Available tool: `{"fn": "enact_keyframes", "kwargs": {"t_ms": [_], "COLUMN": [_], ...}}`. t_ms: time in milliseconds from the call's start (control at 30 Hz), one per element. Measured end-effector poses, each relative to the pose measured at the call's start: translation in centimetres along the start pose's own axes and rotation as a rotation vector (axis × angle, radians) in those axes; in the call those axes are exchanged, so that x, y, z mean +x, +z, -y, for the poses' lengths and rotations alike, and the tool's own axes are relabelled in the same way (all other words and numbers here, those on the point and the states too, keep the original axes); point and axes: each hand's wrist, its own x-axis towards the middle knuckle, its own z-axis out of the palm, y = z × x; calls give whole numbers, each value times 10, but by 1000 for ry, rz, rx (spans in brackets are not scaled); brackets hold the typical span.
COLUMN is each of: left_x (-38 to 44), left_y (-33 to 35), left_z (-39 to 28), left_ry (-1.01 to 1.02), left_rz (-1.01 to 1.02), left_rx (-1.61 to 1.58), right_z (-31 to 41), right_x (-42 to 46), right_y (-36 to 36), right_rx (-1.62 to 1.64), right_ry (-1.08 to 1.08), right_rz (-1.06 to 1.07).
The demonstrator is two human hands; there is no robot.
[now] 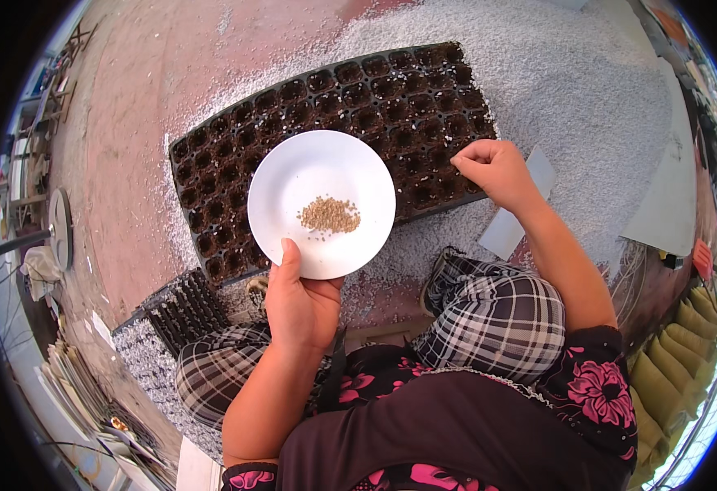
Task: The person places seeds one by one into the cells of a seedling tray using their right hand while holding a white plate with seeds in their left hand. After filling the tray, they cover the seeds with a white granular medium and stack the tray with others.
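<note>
My left hand (pixel 303 307) grips the near rim of a white plate (pixel 300 169), thumb on top and fingers beneath. On the plate lies a small heap of tan seeds (pixel 331 215). The plate is held above a black plug seedling tray (pixel 441 204), hiding part of its middle. Dark soil (pixel 297 92) fills the tray's cells, with a hollow pressed into most of them and white granules scattered over it. At the tray's right end hovers my right hand (pixel 498 172), thumb and fingertips pinched together. Anything between those fingertips is too small or hidden to see.
White granules resembling perlite (pixel 579 80) spread around the tray. A pale flat piece (pixel 503 233) lies below my right wrist, and a larger pale sheet (pixel 665 166) farther right. Stacked black trays (pixel 183 307) stand by my left knee. Yellowish sacks (pixel 671 368) line the right edge.
</note>
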Motion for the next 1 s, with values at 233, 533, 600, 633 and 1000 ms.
{"fn": "enact_keyframes", "kwargs": {"t_ms": [233, 533, 600, 633, 1000], "left_x": [0, 0, 0, 0, -1], "left_y": [1, 1, 0, 0, 1], "left_z": [-1, 0, -1, -1, -1], "left_ry": [-6, -8, -14, -11, -16], "left_rz": [5, -2, 2, -5, -19], "left_rx": [5, -23, -26, -29, -34], "right_z": [1, -1, -1, 0, 8], "right_x": [16, 17, 18, 18, 16], "right_y": [0, -2, -2, -1, -2], "right_rx": [-118, -45, -37, -32, -96], "right_ry": [-43, -9, 16, 29, 18], "right_rz": [22, 43, 39, 37, 70]}}
